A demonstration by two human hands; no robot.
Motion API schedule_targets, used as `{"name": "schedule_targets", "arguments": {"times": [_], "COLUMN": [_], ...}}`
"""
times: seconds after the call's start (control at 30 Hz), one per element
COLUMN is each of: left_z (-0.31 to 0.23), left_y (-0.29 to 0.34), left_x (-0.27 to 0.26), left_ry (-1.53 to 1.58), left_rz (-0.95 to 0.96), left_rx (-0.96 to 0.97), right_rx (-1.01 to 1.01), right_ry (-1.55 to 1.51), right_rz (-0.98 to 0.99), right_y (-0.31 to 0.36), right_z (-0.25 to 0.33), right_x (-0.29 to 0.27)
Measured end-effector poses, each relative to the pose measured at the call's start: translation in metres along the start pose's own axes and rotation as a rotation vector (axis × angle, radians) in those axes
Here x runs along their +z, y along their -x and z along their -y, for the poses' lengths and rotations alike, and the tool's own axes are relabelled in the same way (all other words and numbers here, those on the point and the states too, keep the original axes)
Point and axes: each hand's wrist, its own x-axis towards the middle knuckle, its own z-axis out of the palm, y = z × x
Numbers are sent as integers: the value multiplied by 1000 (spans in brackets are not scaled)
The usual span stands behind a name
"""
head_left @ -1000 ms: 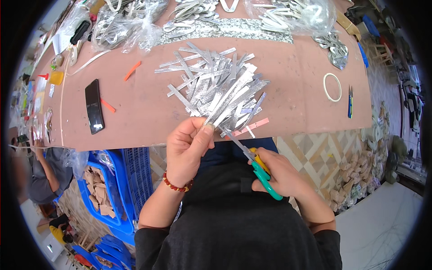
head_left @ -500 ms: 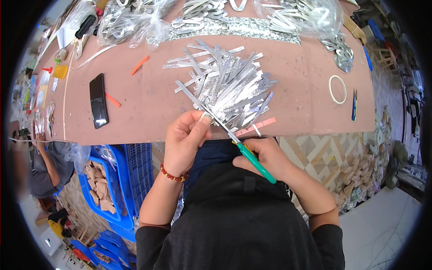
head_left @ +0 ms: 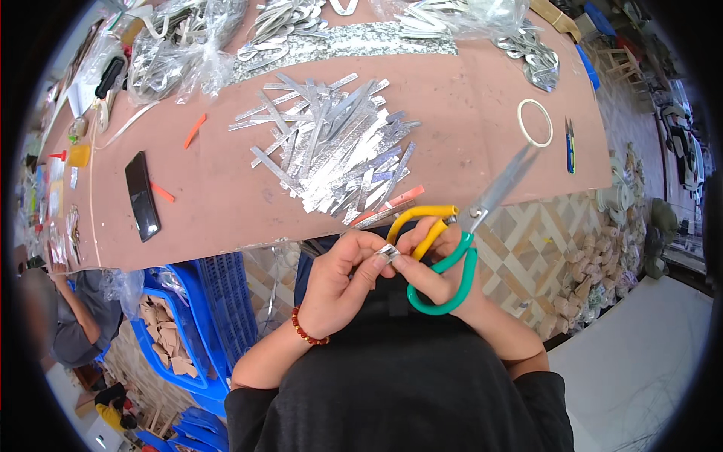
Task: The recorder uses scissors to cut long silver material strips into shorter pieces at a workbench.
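My left hand and my right hand meet just off the table's near edge, fingertips pinching a small silver strip piece between them. Scissors with one yellow and one green handle hang on my right hand's fingers. Their blades point up and to the right, away from the silver piece. Beyond my hands, a loose heap of flat silver strips lies on the table. An orange strip rests at the heap's near side. How far the silver piece extends beneath the fingers is hidden.
On the brown table lie a black phone, a white ring and small snips. Bagged silver loops stand at the back. A blue crate of tan pieces is at left, near another person.
The scissors have left the silver strip and swung up to the right on my right hand. Both hands have drawn back from the heap and come together at the small silver piece.
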Motion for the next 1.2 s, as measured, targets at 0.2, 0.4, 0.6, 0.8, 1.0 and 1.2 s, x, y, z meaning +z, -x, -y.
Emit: {"name": "schedule_targets", "arguments": {"times": [0.2,0.4,0.6,0.8,1.0,1.2], "left_z": [-14,-81,-17,7,5,7], "left_y": [23,104,47,16,9,11], "left_x": [-22,-43,-4,-3,-9,-7], "left_ry": [-234,-77,85,58,62,22], "left_rz": [-296,-579,-73,-91,-11,-3], "left_rx": [306,956,65,108,73,60], "right_rx": [-304,-240,-181,-207,-142,-141], "right_ry": [265,-15,-61,58,-24,29], "right_rz": [-13,14,41,77,35,66], "right_y": [-9,4,11,4,4,10], "right_z": [3,2,7,3,-3,-2], "right_x": [9,8,24,10,6,2]}}
